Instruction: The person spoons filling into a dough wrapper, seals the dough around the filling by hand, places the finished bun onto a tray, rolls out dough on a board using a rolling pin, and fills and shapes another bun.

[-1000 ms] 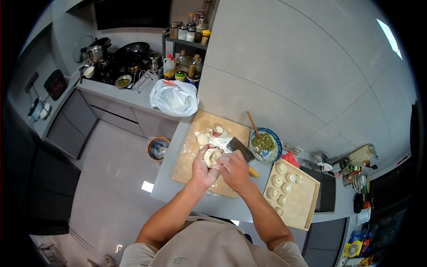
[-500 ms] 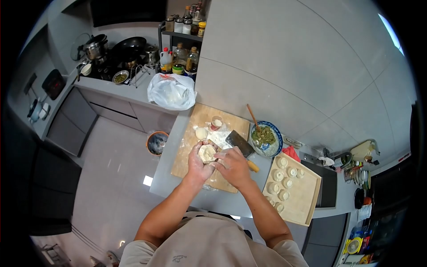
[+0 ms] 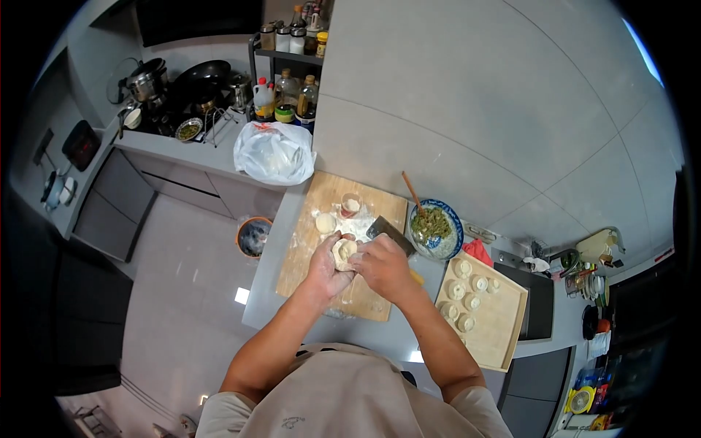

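A floury dough wrapper [image 3: 343, 255], cupped upward, rests in my left hand [image 3: 323, 269], whose fingers curl around it. My right hand [image 3: 382, 266] pinches the wrapper's right edge; its fingertips are partly hidden. Both hands are over a wooden board [image 3: 298, 266] dusted with flour. Beyond them a flat dough round [image 3: 326, 223] lies near a small cup [image 3: 350, 206] holding something pale. A dark cleaver blade [image 3: 390, 232] lies behind my right hand, and the end of a rolling pin [image 3: 417, 277] shows beside my right wrist.
A blue-and-white bowl [image 3: 457, 237] of green filling, with a wooden handle [image 3: 410, 190] in it, stands right of the board. A wooden tray [image 3: 504, 332] carries several shaped dumplings. A white plastic bag [image 3: 274, 153] lies at the back left; an orange-rimmed bin [image 3: 255, 235] stands on the floor.
The wrapper is turned and gathered more upright between my hands. My right hand is more closed and covers more of the rolling pin. The whole view has shifted slightly.
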Demonstrator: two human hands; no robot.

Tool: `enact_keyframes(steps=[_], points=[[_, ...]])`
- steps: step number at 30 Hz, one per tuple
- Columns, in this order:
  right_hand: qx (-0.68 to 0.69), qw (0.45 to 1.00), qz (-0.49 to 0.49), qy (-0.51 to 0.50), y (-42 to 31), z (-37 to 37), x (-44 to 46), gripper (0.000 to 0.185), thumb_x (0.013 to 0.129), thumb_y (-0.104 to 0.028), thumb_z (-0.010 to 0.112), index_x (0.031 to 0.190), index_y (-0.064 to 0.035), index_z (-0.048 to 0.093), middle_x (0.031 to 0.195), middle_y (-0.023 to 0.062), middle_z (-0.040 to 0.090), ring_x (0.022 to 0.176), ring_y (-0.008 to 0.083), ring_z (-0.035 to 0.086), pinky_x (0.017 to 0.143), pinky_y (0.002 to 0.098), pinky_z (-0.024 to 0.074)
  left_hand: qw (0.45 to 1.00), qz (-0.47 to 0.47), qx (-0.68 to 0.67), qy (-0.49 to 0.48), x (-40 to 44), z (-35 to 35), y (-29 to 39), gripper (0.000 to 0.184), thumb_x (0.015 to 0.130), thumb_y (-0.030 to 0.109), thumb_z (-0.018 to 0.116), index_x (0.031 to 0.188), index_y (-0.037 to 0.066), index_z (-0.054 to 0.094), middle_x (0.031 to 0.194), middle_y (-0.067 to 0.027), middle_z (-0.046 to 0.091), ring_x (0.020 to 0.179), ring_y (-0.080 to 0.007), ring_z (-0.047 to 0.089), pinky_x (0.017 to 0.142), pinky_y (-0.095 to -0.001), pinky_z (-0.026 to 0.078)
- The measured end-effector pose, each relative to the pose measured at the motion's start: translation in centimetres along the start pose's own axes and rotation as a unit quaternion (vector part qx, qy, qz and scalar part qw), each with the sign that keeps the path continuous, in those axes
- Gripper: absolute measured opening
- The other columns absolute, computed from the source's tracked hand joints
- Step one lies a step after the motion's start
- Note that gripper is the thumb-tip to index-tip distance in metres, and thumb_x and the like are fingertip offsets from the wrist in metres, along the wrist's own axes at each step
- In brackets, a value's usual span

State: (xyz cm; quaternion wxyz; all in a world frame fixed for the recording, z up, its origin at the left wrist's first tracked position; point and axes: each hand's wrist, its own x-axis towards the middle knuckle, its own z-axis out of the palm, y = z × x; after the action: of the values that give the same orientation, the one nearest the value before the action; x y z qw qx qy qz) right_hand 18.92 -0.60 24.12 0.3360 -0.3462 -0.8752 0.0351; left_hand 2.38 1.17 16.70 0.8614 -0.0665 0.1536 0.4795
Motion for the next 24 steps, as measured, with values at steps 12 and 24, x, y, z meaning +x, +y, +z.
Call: enact_keyframes(steps=[12, 24], points=[[-0.019, 0.999, -0.014, -0.035, -0.1, -2.4, -0.2, 0.021, 0.076, -0.017, 0.082, 0.097, -0.0163, 0.078, 0.106, -0.0014, 0.067, 0.100, 0.0255, 0.060, 0.085, 0.0402, 0.0500, 0.998, -0.051, 0.015, -0.023, -0.6, 0.2, -0.2, 0.020, 0.108, 0.031, 0.046, 0.109, 0.017, 0.060, 0.098, -0.0034, 0.069, 0.089, -0.0264, 0.067, 0.076, -0.0462, 0.053], [-0.005, 1.000, -0.006, 0.019, -3.2, -2.3, -0.4, 0.027, 0.072, -0.017, 0.086, 0.097, -0.0152, 0.078, 0.101, -0.0003, 0.067, 0.090, 0.0259, 0.060, 0.078, 0.0394, 0.0492, 0.989, -0.030, -0.095, -0.106, -2.7, 0.9, -0.8, 0.026, 0.110, 0.035, 0.045, 0.102, 0.014, 0.061, 0.100, -0.0103, 0.067, 0.097, -0.0274, 0.066, 0.082, -0.0446, 0.054]])
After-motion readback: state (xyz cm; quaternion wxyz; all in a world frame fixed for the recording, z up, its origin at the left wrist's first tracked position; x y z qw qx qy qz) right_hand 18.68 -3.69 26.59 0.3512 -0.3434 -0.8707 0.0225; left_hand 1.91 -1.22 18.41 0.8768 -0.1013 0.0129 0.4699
